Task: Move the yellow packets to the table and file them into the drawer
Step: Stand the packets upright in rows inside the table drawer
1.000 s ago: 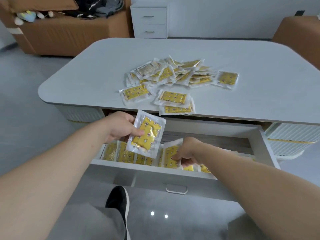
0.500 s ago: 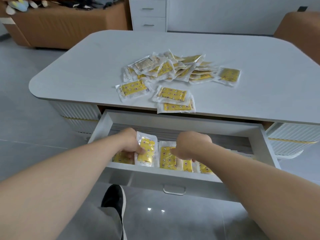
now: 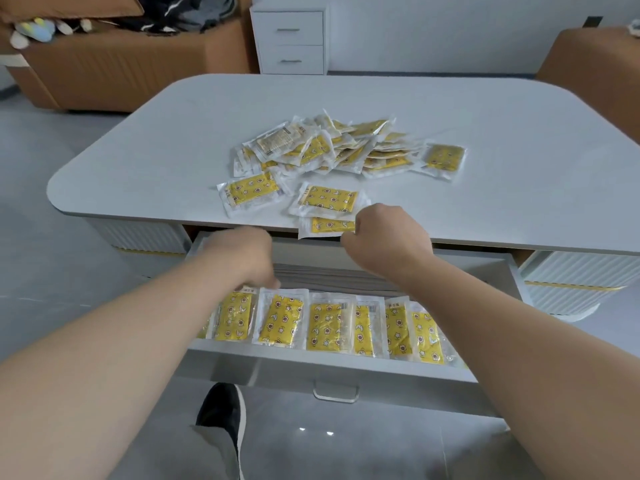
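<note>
A loose pile of yellow packets (image 3: 346, 143) lies on the white table (image 3: 485, 188), with two single packets (image 3: 251, 192) (image 3: 327, 199) nearer me. Below the table's front edge the drawer (image 3: 329, 362) stands pulled out, and a row of several filed packets (image 3: 280, 320) stands along its front. My left hand (image 3: 242, 258) hovers blurred over the drawer's left part, fingers pointing down at the row, nothing in it. My right hand (image 3: 384, 237) is at the table's front edge, pinching the right end of the edge packet (image 3: 325, 226), which overhangs the edge.
A white two-drawer cabinet (image 3: 289, 39) stands against the far wall. A brown sofa (image 3: 114, 71) with clutter is at the back left, and a brown seat (image 3: 595, 71) at the right. My dark shoe (image 3: 221, 407) rests under the drawer's handle (image 3: 336, 393).
My left hand put its packet into the drawer row and let go. My right hand rose from the drawer to the table edge and took hold of a packet there.
</note>
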Motion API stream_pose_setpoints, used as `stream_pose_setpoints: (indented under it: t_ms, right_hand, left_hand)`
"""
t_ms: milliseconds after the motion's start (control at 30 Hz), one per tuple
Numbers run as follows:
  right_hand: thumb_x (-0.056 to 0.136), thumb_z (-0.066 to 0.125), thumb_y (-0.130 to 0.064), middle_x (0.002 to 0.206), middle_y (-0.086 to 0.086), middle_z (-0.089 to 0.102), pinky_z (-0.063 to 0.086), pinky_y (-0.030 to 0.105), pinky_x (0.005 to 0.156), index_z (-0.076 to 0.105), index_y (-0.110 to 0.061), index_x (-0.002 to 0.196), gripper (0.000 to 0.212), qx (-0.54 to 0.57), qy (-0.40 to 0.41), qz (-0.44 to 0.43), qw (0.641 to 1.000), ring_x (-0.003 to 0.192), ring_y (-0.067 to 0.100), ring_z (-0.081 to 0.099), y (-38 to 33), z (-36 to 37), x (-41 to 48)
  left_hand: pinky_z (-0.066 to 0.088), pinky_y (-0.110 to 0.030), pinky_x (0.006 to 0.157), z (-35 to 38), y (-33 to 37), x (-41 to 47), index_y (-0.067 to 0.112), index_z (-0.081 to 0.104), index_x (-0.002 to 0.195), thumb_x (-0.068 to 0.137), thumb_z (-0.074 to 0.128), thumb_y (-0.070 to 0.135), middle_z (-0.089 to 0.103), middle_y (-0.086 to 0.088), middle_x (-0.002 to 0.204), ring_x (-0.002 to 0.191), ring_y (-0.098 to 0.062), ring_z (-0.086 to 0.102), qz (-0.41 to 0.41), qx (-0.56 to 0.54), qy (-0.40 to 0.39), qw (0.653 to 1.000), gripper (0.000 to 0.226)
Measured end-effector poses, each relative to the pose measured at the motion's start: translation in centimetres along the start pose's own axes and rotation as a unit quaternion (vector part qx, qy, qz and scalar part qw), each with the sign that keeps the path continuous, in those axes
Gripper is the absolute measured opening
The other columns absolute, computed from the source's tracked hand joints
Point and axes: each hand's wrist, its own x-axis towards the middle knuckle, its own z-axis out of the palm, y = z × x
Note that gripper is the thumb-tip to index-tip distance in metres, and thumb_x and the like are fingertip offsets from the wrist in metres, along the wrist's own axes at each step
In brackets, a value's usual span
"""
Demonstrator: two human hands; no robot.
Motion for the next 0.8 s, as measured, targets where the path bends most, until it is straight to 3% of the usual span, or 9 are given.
stream_pose_setpoints:
  t_ms: [100,200,300,400,467,533,667,800]
  right_hand:
    - [0.086,0.055,-0.023,0.093,0.000,0.055,0.044,0.032,0.066,0.052,-0.017,0.094,0.010,0.018,0.058,-0.044,0.997,0.084,0.024,0.053,-0.2,0.0,0.2]
    - [0.081,0.061,-0.024,0.117,0.003,0.043,0.039,0.035,0.092,0.046,-0.022,0.122,0.044,-0.012,0.060,-0.077,0.995,0.108,0.025,0.042,-0.2,0.8,0.3]
    - [0.080,0.061,-0.021,0.127,0.007,0.041,0.037,0.037,0.097,0.042,-0.021,0.132,0.054,-0.054,0.082,-0.089,0.991,0.114,0.029,0.043,-0.1,1.7,0.2]
    - [0.086,0.061,-0.018,0.131,0.010,0.042,0.039,0.036,0.090,0.039,-0.018,0.134,0.053,-0.076,0.094,-0.093,0.988,0.109,0.029,0.051,0.2,2.6,0.2]
    - [0.090,0.061,-0.016,0.131,0.010,0.044,0.040,0.035,0.088,0.037,-0.017,0.137,0.053,-0.068,0.095,-0.087,0.989,0.107,0.029,0.054,0.5,2.8,0.2]
    - [0.094,0.061,-0.017,0.128,0.011,0.049,0.042,0.035,0.088,0.038,-0.016,0.137,0.049,-0.053,0.102,-0.087,0.990,0.106,0.029,0.056,0.9,2.8,0.4]
    - [0.098,0.061,-0.031,0.116,0.007,0.057,0.044,0.036,0.081,0.045,-0.016,0.126,0.035,0.015,0.099,-0.075,0.992,0.102,0.028,0.056,1.6,1.8,0.9]
    - [0.102,0.053,-0.045,0.108,0.002,0.064,0.041,0.037,0.079,0.056,-0.018,0.117,0.031,0.022,0.134,-0.051,0.989,0.095,0.026,0.057,2.5,0.7,1.2]
  left_hand:
    - [0.045,-0.028,0.064,-2.6,-1.7,-0.5,0.025,0.067,0.084,0.082,0.073,0.049,0.067,0.006,0.079,0.084,-0.018,0.065,-0.011,-0.082,0.105,0.991,0.025]
    - [0.043,-0.030,0.069,-2.6,-2.1,0.2,0.032,0.064,0.094,0.083,0.075,0.035,0.064,0.009,0.098,0.096,-0.019,0.061,0.018,-0.178,0.248,0.952,0.016]
    - [0.046,-0.039,0.098,-1.3,-1.4,1.7,0.025,0.054,0.134,0.085,0.073,0.018,0.055,0.005,0.139,0.128,-0.021,0.050,0.149,-0.158,0.276,0.936,0.053]
    - [0.028,-0.043,0.120,-0.6,-0.5,2.7,0.025,0.021,0.158,0.082,0.073,0.014,0.017,0.004,0.167,0.152,-0.021,0.018,0.189,-0.079,0.244,0.948,0.093]
    - [0.018,-0.043,0.123,-0.3,-0.1,3.2,0.028,0.003,0.161,0.083,0.072,0.018,-0.001,0.006,0.169,0.155,-0.019,0.003,0.191,-0.055,0.219,0.955,0.105]
    - [0.011,-0.042,0.123,0.1,0.2,3.5,0.027,-0.003,0.161,0.086,0.070,0.022,-0.005,0.007,0.168,0.155,-0.018,-0.002,0.200,-0.041,0.201,0.958,0.105]
    - [0.014,-0.040,0.122,0.3,0.6,3.8,0.021,0.009,0.161,0.089,0.068,0.029,0.019,0.002,0.166,0.153,-0.022,0.014,0.210,-0.053,0.224,0.950,0.093]
    - [0.033,-0.038,0.109,-0.2,0.8,4.0,0.021,0.036,0.153,0.088,0.070,0.045,0.046,-0.001,0.134,0.129,-0.024,0.041,0.202,-0.062,0.272,0.939,0.077]
